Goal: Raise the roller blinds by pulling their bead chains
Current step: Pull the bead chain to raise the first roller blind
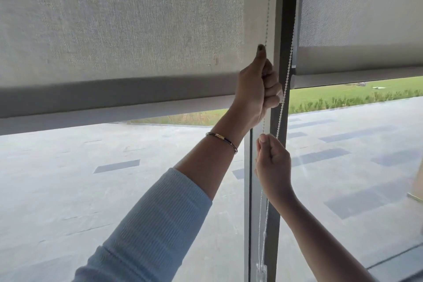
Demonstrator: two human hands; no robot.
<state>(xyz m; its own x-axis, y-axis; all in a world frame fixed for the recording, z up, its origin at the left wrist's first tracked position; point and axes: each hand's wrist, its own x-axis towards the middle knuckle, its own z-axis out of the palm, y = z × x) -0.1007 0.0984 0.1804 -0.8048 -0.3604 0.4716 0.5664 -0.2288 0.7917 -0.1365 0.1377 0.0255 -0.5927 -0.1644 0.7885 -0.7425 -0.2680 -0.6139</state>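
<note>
Head view: the left hand (pixel 256 89) is clenched on the chain (pixel 267 18) beside the mullion (pixel 280 107), and the right hand (pixel 273 165) pinches the same chain lower down. The left blind (pixel 119 30) hangs partly raised, the right blind (pixel 359 7) slightly higher. Mid-pull, it seems; next, a steady downward draw, hand under hand.

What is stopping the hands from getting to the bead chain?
Nothing visible. The left hand is already closed around the bead chain beside the left blind, and the right hand pinches it lower down.
</note>
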